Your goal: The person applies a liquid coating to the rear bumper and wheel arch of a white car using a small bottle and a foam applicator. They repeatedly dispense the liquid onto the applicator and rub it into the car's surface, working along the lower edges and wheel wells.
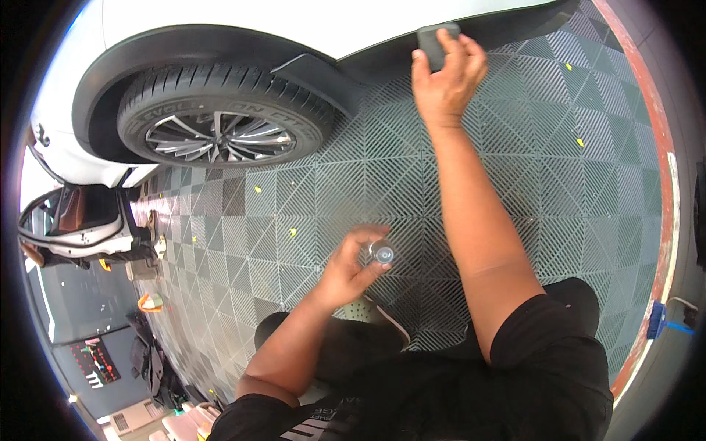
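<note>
Up at the car's black lower side trim, my right hand is closed on a dark grey sponge block. The block appears to rest against the trim; its contact side is hidden. Lower down, in front of my body, my left hand has its fingers curled round a small clear bottle, seen end-on. That bottle stays well apart from the car. The rest of its body is covered by my fingers.
A white car body spans the top, with a black-tyred wheel at upper left. Patterned grey floor tiles lie below, with small yellow bits scattered. Another car stands at far left, and a blue object sits at the right edge.
</note>
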A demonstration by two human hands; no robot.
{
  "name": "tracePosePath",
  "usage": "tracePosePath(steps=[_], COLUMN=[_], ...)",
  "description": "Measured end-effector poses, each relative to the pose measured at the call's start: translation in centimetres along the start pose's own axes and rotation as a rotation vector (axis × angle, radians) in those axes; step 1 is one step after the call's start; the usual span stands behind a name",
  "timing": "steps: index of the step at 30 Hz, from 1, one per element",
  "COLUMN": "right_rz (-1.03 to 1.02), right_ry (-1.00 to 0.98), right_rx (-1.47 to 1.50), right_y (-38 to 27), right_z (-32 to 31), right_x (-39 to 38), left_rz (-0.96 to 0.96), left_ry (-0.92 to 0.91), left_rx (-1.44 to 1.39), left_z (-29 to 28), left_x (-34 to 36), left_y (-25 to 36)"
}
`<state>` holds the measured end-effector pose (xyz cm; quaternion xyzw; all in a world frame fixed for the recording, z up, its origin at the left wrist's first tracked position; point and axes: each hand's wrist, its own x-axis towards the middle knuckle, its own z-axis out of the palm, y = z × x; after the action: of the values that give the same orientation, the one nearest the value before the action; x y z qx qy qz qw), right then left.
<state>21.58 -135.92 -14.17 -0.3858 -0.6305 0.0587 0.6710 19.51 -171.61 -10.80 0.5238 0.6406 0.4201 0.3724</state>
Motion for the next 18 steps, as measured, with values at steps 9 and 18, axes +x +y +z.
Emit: tracePosePath(steps=[9, 18], right_rz=[-0.013, -0.161], right_ry=[-0.28, -0.272], right_rx=[0.056, 0.267], right_y=[-8.1, -10.3], right_z=[3.4, 0.1], right_x=[-6.8, -7.6], left_rz=[0.036, 0.242], left_ry=[0.005, 0.123], left_rx=[0.084, -0.014], left_z=[-1.5, -3.8], left_x=[0.7, 2.4], left_y=[0.4, 0.7])
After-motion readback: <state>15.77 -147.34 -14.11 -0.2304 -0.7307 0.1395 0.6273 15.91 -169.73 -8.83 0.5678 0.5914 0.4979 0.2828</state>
